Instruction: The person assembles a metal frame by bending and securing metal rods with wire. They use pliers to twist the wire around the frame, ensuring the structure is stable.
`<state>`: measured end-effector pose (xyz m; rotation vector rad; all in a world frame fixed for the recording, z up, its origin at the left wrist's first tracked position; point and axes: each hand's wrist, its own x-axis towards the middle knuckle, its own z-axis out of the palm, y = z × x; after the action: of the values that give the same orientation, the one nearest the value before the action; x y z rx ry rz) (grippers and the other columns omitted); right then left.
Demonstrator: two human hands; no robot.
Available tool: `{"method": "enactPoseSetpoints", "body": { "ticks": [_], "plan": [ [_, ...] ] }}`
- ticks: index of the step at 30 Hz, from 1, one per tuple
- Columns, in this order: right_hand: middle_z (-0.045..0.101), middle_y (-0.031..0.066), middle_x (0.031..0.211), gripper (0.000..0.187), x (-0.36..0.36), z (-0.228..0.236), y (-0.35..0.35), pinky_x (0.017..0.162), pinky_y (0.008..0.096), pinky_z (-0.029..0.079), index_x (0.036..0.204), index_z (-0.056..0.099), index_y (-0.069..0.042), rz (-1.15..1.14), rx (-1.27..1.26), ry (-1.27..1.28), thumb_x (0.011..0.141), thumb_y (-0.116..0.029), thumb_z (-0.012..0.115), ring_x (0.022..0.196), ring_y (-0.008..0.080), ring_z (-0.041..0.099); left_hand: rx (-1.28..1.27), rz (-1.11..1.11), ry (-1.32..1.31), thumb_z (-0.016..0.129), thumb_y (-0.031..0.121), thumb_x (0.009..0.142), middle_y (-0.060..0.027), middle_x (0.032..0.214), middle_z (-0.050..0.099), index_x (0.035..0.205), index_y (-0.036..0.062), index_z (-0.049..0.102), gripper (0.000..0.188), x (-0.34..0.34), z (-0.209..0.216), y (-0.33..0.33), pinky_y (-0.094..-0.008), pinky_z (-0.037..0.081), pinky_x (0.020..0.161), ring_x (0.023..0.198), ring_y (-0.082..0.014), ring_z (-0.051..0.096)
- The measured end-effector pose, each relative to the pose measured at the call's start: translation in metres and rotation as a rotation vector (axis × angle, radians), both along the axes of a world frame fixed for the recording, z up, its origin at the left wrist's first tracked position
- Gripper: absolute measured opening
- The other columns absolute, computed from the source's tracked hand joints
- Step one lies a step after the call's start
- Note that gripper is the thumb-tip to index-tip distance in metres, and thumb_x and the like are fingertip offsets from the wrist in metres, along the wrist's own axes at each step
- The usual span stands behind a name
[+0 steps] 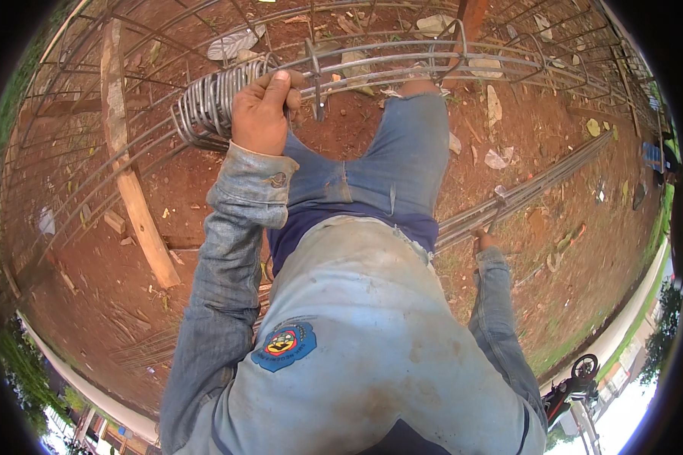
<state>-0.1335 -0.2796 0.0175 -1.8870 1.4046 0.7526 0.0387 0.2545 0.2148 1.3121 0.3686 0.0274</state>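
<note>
My left hand (264, 114) is closed around the long steel rebar (387, 64) at the top, thumb uppermost; its fingertips are partly hidden. Against that hand, on its left, a tight bundle of bent steel stirrups (209, 102) is threaded on the bars. A single stirrup (314, 76) hangs just right of the fingers. My right hand (484, 241) is low at my right side, closed around a thin dark tool (495, 218) whose kind I cannot make out. Under that tool, a bundle of loose steel rods (539, 188) lies on the ground.
A wooden post (133, 182) stands under the bars at left. More stirrups (463, 47) are spaced along the rebar to the right. Wire caging (53, 91) surrounds the upper left. Dry leaves (237, 44) litter the red soil. A motorcycle (573, 390) is parked at lower right.
</note>
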Motion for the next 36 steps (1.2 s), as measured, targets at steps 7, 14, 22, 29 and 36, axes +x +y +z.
{"method": "enactPoseSetpoints", "body": {
  "ticks": [7, 14, 22, 29, 36],
  "plan": [
    [0.064, 0.0144, 0.069, 0.035, -0.032, -0.03, 0.03, 0.052, 0.0357, 0.047, 0.092, 0.063, 0.003, 0.234, 0.037, 0.31, 0.084, -0.031, 0.064, 0.057, 0.0235, 0.06, 1.343, -0.826, -0.324, 0.055, 0.021, 0.089, -0.0147, 0.065, 0.059, 0.089, 0.0011, 0.064, 0.021, 0.035, 0.043, -0.014, -0.0403, 0.048, 0.06, 0.062, -0.0304, 0.058],
    [0.067, 0.0172, 0.099, 0.048, -0.004, -0.018, 0.05, 0.086, 0.0395, 0.049, 0.107, 0.062, 0.003, 0.377, -0.088, 0.185, 0.084, -0.039, 0.061, 0.096, 0.0305, 0.064, 1.39, -0.568, -0.915, 0.053, 0.021, 0.091, -0.0135, 0.075, 0.062, 0.091, 0.0018, 0.062, 0.021, 0.097, 0.057, -0.025, -0.04, 0.048, 0.068, 0.072, -0.0265, 0.061],
    [0.067, 0.0156, 0.096, 0.028, 0.081, 0.122, 0.164, 0.081, 0.0309, 0.049, 0.104, 0.065, 0.001, 0.501, 0.126, -0.728, 0.087, -0.02, 0.063, 0.093, 0.0202, 0.063, -0.023, -0.664, -0.156, 0.045, 0.027, 0.098, -0.0006, 0.071, 0.054, 0.088, 0.0036, 0.057, 0.028, -0.001, 0.031, -0.015, -0.0284, 0.047, 0.064, 0.067, -0.0104, 0.052],
    [0.064, 0.0129, 0.099, 0.033, 0.136, 0.194, 0.303, 0.08, 0.0319, 0.048, 0.108, 0.063, 0.003, 0.6, 1.086, -0.942, 0.092, -0.025, 0.057, 0.091, 0.0196, 0.06, -0.587, -0.49, 0.101, 0.046, 0.031, 0.097, 0.0022, 0.065, 0.045, 0.09, 0.0091, 0.055, 0.025, -0.062, -0.016, -0.058, -0.026, 0.048, 0.051, 0.06, -0.0107, 0.05],
    [0.065, 0.0117, 0.095, 0.024, 0.148, 0.201, 0.32, 0.076, 0.0291, 0.051, 0.107, 0.063, 0.005, 0.638, 0.924, -0.912, 0.091, -0.012, 0.056, 0.085, 0.0163, 0.063, -0.055, -0.608, 0.255, 0.049, 0.026, 0.096, 0.001, 0.059, 0.047, 0.085, -0.0002, 0.061, 0.031, -0.07, -0.002, -0.055, -0.0232, 0.041, 0.045, 0.05, -0.0079, 0.045]
  ]
}}
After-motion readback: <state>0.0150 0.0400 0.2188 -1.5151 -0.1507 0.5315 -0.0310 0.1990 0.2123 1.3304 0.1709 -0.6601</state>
